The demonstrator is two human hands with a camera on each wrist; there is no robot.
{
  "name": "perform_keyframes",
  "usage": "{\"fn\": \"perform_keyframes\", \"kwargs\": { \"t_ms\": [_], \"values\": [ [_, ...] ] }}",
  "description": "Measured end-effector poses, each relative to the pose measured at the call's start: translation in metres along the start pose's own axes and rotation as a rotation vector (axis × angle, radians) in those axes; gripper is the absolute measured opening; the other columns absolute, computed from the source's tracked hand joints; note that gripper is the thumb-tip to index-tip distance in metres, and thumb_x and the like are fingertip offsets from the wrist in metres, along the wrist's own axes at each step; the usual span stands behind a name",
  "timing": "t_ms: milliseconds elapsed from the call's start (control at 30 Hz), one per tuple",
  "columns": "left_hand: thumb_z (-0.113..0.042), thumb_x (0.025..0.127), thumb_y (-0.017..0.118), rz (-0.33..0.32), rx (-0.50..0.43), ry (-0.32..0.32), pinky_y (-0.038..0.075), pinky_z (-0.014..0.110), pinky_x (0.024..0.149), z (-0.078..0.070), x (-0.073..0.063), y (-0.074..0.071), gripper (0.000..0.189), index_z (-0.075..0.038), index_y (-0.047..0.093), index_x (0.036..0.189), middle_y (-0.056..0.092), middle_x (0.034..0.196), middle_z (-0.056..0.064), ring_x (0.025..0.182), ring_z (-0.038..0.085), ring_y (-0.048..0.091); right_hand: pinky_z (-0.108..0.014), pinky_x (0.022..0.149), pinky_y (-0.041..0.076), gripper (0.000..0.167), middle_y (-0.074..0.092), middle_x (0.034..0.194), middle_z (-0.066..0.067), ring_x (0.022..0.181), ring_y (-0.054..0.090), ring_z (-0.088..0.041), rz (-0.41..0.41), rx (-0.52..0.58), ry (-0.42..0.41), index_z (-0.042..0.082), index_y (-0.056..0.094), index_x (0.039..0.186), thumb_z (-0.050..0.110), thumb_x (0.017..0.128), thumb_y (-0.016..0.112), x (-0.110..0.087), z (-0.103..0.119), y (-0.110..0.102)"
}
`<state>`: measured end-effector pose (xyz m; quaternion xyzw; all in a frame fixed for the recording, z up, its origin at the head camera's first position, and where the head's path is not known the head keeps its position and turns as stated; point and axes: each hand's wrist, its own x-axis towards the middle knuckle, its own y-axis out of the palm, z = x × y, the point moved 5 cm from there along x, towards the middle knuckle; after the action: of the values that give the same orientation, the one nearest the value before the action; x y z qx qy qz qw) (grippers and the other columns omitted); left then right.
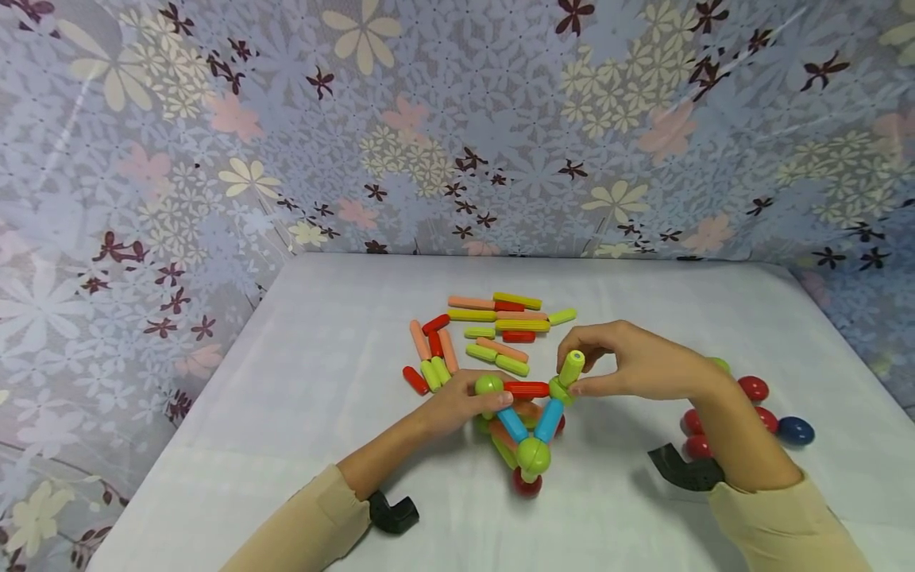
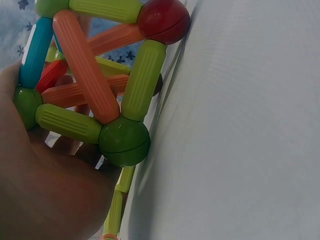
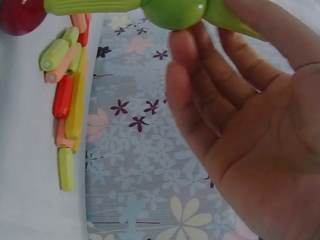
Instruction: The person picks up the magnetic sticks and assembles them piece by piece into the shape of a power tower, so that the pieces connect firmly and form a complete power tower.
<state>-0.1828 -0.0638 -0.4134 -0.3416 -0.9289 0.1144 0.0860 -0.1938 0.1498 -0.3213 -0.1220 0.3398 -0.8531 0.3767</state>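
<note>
A frame of magnetic building sticks and balls stands on the white-covered table between the two hands. Blue sticks and a red stick form a triangle on its top, with green balls at the corners. Orange and green sticks make up the sides, and a red ball sits at the base. The left hand grips the frame's left corner, thumb across the top. At the right top corner, the right hand pinches a green ball bearing an upright green stick.
Loose orange, red, yellow and green sticks lie behind the frame. More sticks are beyond the left hand. Several red balls and a blue ball rest near the right forearm. A flowered cloth hangs behind the table.
</note>
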Motion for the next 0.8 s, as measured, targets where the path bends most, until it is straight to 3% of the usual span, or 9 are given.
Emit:
{"fn": "perform_keyframes", "kwargs": {
  "t_ms": [100,233,367,500,667,800],
  "values": [
    [-0.041,0.094,0.056,0.001,0.006,-0.014,0.04,0.024,0.069,0.0,0.0,-0.001,0.039,-0.005,0.067,0.102,0.054,0.076,0.005,0.081,0.012,0.052,-0.035,0.085,0.05,0.023,0.064,0.102,0.011,0.098,0.057,-0.012,0.033,-0.055,0.02,0.029,0.062,0.104,0.036,0.085,0.074,0.003,-0.004,0.003],
    [-0.045,0.093,0.056,0.027,0.006,0.013,0.043,0.025,0.073,0.0,-0.001,-0.003,0.044,-0.007,0.067,0.113,0.06,0.082,0.0,0.087,0.012,0.053,-0.033,0.084,0.052,0.023,0.063,0.104,0.009,0.097,0.06,-0.012,0.044,-0.007,0.012,0.029,0.063,0.101,0.036,0.083,0.075,0.006,-0.005,0.007],
    [-0.046,0.097,0.039,0.048,-0.039,0.086,0.046,0.034,0.088,-0.002,-0.001,-0.007,0.054,-0.003,0.065,0.116,0.065,0.101,0.003,0.1,0.016,0.056,-0.031,0.086,0.051,0.024,0.064,0.103,0.005,0.097,0.063,-0.015,0.011,0.094,-0.031,0.023,0.064,0.102,0.032,0.083,0.076,0.012,-0.007,0.014],
    [-0.048,0.101,0.025,-0.003,-0.114,0.061,0.047,0.04,0.092,0.002,0.001,-0.011,0.063,0.0,0.062,0.117,0.066,0.106,0.01,0.102,0.021,0.059,-0.032,0.085,0.052,0.028,0.063,0.106,-0.001,0.103,0.063,-0.019,-0.067,0.213,-0.053,0.016,0.064,0.107,0.024,0.083,0.076,0.022,-0.012,0.024],
    [-0.036,0.099,0.048,-0.092,-0.086,0.045,0.047,0.037,0.092,0.003,0.004,-0.012,0.042,-0.004,0.058,0.125,0.062,0.114,0.007,0.106,0.02,0.056,-0.032,0.076,0.053,0.015,0.064,0.098,0.0,0.092,0.062,-0.017,-0.175,0.193,-0.086,0.017,0.065,0.093,0.021,0.084,0.075,0.031,-0.011,0.032],
    [-0.035,0.096,0.054,-0.099,-0.097,0.091,0.043,0.037,0.097,-0.001,0.003,-0.011,0.047,-0.008,0.053,0.134,0.057,0.128,0.005,0.118,0.021,0.051,-0.033,0.071,0.052,0.01,0.065,0.09,0.004,0.082,0.06,-0.017,-0.224,0.15,-0.097,0.018,0.066,0.088,0.021,0.084,0.075,0.034,-0.008,0.035]
  ]
}}
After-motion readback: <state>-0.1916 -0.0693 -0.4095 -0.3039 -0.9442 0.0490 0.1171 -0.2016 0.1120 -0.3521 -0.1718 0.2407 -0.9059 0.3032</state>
